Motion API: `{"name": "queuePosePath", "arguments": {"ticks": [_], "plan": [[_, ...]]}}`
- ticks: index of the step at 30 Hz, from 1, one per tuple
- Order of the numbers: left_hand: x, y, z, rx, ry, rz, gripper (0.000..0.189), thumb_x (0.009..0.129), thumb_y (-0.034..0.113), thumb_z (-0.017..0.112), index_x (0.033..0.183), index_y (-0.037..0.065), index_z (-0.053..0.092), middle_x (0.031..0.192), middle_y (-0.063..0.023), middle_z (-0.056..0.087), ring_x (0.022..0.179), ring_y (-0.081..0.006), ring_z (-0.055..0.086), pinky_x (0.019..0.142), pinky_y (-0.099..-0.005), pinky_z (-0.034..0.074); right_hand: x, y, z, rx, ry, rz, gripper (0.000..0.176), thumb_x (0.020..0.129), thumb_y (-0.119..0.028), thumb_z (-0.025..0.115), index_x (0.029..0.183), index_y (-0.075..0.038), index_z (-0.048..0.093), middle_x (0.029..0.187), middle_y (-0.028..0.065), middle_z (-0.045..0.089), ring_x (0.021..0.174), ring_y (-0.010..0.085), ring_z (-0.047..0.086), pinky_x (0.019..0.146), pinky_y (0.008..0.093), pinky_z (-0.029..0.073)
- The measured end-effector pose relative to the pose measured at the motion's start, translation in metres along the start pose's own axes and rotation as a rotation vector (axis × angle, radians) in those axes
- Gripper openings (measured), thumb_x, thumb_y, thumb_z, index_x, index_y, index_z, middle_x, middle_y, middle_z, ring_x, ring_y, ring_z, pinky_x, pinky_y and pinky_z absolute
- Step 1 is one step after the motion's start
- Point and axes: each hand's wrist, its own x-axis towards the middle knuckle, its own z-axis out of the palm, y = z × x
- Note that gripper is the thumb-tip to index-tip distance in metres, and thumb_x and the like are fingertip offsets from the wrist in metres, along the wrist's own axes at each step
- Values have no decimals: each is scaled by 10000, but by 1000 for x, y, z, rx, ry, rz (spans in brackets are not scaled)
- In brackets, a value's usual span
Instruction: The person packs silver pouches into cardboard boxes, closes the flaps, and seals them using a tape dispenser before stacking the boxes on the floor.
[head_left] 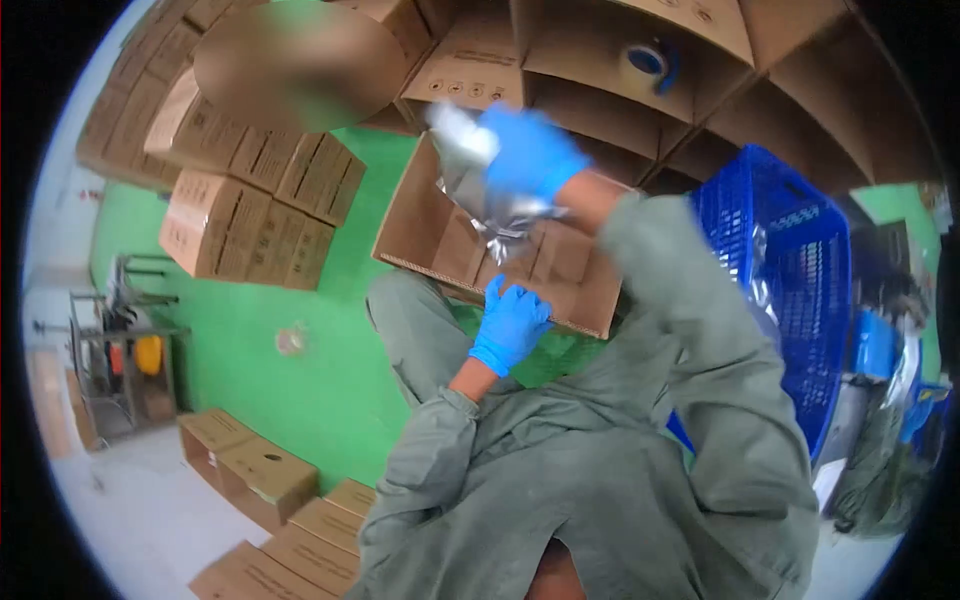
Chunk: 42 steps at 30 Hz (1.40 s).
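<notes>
An open cardboard box (405,218) stands in front of my body, its inside showing. My right hand (530,152), in a blue glove and blurred by motion, is closed on a silvery foil packet (470,190) above the box. The packet's lower end hangs over the box opening. At the near edge of the box is my left hand (512,325), also gloved in blue, with its fingers bent at the rim. Whether anything lies between those fingers is hidden.
A blue crate (800,290) stands at the right. Tape (645,62) sits on stacked open cartons (580,90) ahead. Closed cartons (215,225) are stacked at the left, others (265,475) at the lower left. A metal rack (125,370) stands far left on the floor (235,350).
</notes>
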Motion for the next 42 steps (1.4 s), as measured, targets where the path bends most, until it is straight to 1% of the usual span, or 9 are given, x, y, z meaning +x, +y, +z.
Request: {"name": "queuePosePath", "arguments": {"ticks": [3, 8, 11, 13, 17, 25, 31, 37, 42], "plan": [[-2, -5, 12, -32, 35, 31, 198, 791, 297, 701, 935, 167, 660, 848, -32, 605, 896, -243, 579, 995, -512, 359, 19, 63, 175, 1, -111, -252, 577, 718, -479, 729, 1014, 14, 687, 1101, 234, 661, 1007, 394, 628, 920, 457, 489], [3, 3, -13, 58, -64, 57, 170, 764, 273, 702, 889, 158, 692, 806, -93, 617, 770, -288, 601, 707, -473, 439, -78, 120, 89, 387, 117, -72, 359, 849, -372, 671, 964, -34, 716, 914, 169, 703, 841, 285, 674, 788, 388, 525], [-8, -17, 9, -77, -31, 101, 243, 715, 209, 744, 937, 157, 659, 810, -72, 601, 808, -283, 577, 730, -450, 402, -191, 243, 5, 354, 926, 390, 220, 864, -233, 677, 953, -34, 710, 839, 57, 694, 775, 109, 619, 724, 290, 510], [-1, -6, -6, -44, -22, 142, 317, 696, 197, 765, 988, 154, 651, 869, -61, 622, 854, -284, 577, 787, -440, 403, -305, 347, -15, -129, 1269, 877, 326, 853, -314, 637, 960, -13, 698, 920, 171, 711, 855, 309, 685, 774, 388, 520], [-2, -13, 2, -7, -35, 128, 340, 703, 204, 770, 1014, 154, 644, 939, -57, 629, 935, -283, 562, 886, -445, 366, -477, 419, 37, 228, 882, 1910, 578, 861, -467, 572, 1267, -57, 600, 1267, 211, 595, 1187, 374, 560, 995, 467, 435], [9, -4, -13, 23, -26, 77, 198, 744, 241, 713, 911, 164, 638, 844, -46, 589, 875, -279, 562, 808, -450, 389, -514, 534, 134, 1638, 782, 1163, 595, 929, -531, 491, 1297, -73, 576, 1260, 122, 630, 1097, 314, 609, 951, 457, 467], [6, -11, -10, -34, 41, 66, 160, 749, 247, 705, 821, 158, 592, 805, -55, 563, 855, -275, 553, 825, -442, 391, -432, 551, 51, 624, 955, 973, 390, 954, -279, 494, 1214, -11, 607, 1154, 125, 648, 923, 252, 628, 815, 393, 499], [-10, -13, 3, -22, 86, 113, 181, 748, 250, 711, 801, 160, 563, 802, -50, 548, 844, -272, 541, 822, -438, 389, -350, 311, -95, -764, 905, 571, 339, 881, -136, 621, 1171, 36, 587, 1107, 161, 648, 803, 247, 624, 742, 389, 496], [-22, -11, 4, -18, -15, 102, 198, 753, 237, 717, 886, 157, 594, 854, -44, 571, 895, -265, 550, 853, -438, 392, -282, 87, -123, -136, 928, 275, 436, 827, -123, 708, 1202, 62, 586, 1139, 143, 657, 1009, 211, 627, 880, 347, 480]]}}
